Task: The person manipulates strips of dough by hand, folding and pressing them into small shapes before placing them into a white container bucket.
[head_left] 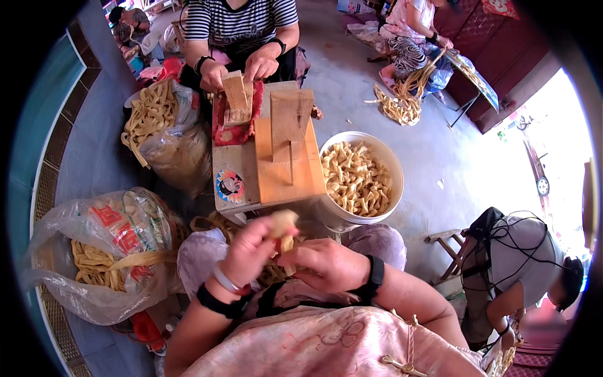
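Observation:
Over my lap, my left hand (245,251) is raised and slightly blurred, its fingers closed on a pale yellow, soft-looking strip (284,221). My right hand (328,264) pinches the lower part of the same strip close to the left fingertips. What the strip is made of, I cannot tell. A long strip (147,258) runs from the plastic bag (66,301) at my left toward my lap, where more strips lie partly hidden beneath my hands. Just beyond, a white bucket (398,182) holds many short knotted pieces (355,176) of similar colour.
Ahead stands a small table (242,163) bearing an upright wooden stand (291,116). Across it, a person's hands (260,63) handle a wooden block (236,97). Another bag of strips (151,116) stands far left. Other people work at the upper right and lower right, near a wooden stool (449,251).

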A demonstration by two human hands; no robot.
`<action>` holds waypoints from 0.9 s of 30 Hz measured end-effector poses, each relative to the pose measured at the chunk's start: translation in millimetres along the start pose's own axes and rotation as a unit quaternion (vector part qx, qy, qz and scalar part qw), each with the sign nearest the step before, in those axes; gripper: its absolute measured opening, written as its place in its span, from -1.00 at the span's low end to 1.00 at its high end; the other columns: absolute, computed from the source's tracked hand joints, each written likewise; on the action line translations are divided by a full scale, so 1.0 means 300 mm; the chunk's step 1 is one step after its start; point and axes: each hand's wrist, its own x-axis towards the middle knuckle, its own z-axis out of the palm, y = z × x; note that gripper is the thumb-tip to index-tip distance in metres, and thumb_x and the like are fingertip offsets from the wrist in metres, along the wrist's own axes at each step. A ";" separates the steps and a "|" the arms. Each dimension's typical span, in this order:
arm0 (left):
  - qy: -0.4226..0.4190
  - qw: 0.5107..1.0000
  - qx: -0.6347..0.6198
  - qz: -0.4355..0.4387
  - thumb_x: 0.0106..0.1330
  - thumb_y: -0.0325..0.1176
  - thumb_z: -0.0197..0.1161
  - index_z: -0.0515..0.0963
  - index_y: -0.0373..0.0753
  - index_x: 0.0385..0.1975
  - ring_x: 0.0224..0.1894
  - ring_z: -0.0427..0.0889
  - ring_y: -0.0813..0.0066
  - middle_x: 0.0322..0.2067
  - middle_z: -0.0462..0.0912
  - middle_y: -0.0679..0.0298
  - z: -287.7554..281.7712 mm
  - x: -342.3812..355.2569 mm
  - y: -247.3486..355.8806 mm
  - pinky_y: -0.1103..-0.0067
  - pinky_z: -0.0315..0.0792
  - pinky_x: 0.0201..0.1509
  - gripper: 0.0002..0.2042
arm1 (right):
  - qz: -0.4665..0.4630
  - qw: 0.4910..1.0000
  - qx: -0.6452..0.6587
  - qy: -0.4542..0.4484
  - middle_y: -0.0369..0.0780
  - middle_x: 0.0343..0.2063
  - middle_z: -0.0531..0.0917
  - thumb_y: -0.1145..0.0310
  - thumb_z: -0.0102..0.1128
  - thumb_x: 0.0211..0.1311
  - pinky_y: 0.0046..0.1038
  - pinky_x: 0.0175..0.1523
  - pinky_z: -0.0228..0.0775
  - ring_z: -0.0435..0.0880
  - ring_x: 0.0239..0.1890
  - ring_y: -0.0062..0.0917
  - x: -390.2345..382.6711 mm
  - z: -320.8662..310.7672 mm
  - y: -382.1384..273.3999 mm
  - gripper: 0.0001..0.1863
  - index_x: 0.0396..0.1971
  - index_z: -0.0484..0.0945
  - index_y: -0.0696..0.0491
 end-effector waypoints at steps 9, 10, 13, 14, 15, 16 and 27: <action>-0.206 0.911 -0.220 -0.281 0.40 -0.37 0.07 0.32 -0.21 -0.07 -0.34 0.54 0.48 -0.36 0.49 0.26 0.025 -0.020 -0.035 0.53 0.43 -0.31 -0.81 | 0.051 0.981 -0.146 0.118 -0.16 -0.49 0.59 0.50 0.25 0.13 -0.37 -0.36 0.43 0.58 -0.49 -0.28 -0.056 0.020 0.024 -0.87 -0.33 0.49 0.08; -0.205 0.913 -0.230 -0.269 0.43 -0.38 0.07 0.27 -0.19 -0.04 -0.34 0.47 0.65 -0.38 0.43 0.37 0.025 -0.011 -0.015 0.61 0.43 -0.33 -0.80 | 0.108 0.978 -0.088 0.158 -0.16 -0.51 0.58 0.47 0.23 0.19 -0.41 -0.35 0.44 0.59 -0.49 -0.33 -0.052 0.022 0.028 -0.91 -0.34 0.49 0.07; -0.113 0.986 0.037 -0.114 0.35 -0.48 0.16 0.29 -0.21 -0.06 -0.35 0.54 0.54 -0.35 0.50 0.27 0.054 -0.010 -0.028 0.58 0.45 -0.30 -0.76 | 0.338 0.858 0.313 0.226 -0.31 -0.47 0.62 0.42 0.13 0.34 -0.58 -0.43 0.38 0.53 -0.52 -0.69 -0.064 0.043 0.072 -0.92 -0.29 0.50 0.10; -0.069 0.962 0.261 0.027 0.23 -0.56 0.24 0.32 -0.22 -0.05 -0.29 0.61 0.36 -0.29 0.55 0.17 0.070 -0.008 0.003 0.49 0.48 -0.26 -0.67 | 0.340 0.857 0.315 0.225 -0.31 -0.47 0.62 0.42 0.13 0.34 -0.58 -0.43 0.38 0.53 -0.52 -0.69 -0.085 0.042 0.087 -0.92 -0.29 0.50 0.10; -0.089 0.936 0.319 0.115 0.16 -0.51 0.23 0.37 -0.25 -0.08 -0.30 0.60 0.12 -0.30 0.58 0.14 0.074 0.012 0.020 0.34 0.47 -0.19 -0.68 | 0.379 0.799 0.432 0.176 -0.34 -0.46 0.62 0.45 0.10 0.35 -0.61 -0.40 0.37 0.52 -0.50 -0.70 -0.100 0.020 0.123 -0.94 -0.26 0.51 0.10; -0.077 0.913 0.366 0.165 0.17 -0.51 0.20 0.38 -0.24 -0.09 -0.29 0.60 0.14 -0.30 0.59 0.15 0.083 0.006 0.011 0.33 0.47 -0.18 -0.70 | 0.411 0.724 0.540 0.124 -0.36 -0.45 0.61 0.48 0.06 0.35 -0.64 -0.37 0.36 0.51 -0.49 -0.71 -0.101 0.006 0.144 -0.92 -0.22 0.51 0.11; 0.027 0.989 -0.069 -0.129 0.27 -0.48 0.29 0.51 -0.27 -0.15 -0.18 0.57 0.54 -0.29 0.58 0.35 0.052 0.001 -0.136 0.64 0.46 -0.13 -0.81 | 0.163 0.959 -0.157 0.170 -0.05 -0.32 0.53 0.70 0.12 -0.07 -0.32 -0.25 0.45 0.57 -0.34 -0.20 -0.001 0.051 0.039 -0.63 -0.18 0.41 0.13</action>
